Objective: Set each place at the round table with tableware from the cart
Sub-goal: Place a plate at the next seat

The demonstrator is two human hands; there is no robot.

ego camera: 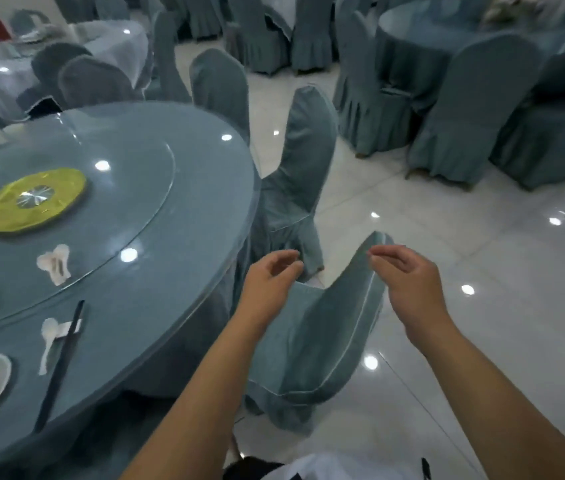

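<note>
Both arms reach forward; left hand (270, 275) and right hand (404, 271) hover over a chair (312, 341), fingers loosely curled, grasping nothing.

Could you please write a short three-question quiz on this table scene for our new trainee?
1. True or false: the left hand holds a plate.
2. Which lies right of the white spoon? A) chopsticks B) napkin C) glass
3. What do both hands hover over?

Key: 1. False; neither it nor the right hand has a grip on anything. 2. A. 3. The covered chair beside the round table.
</note>
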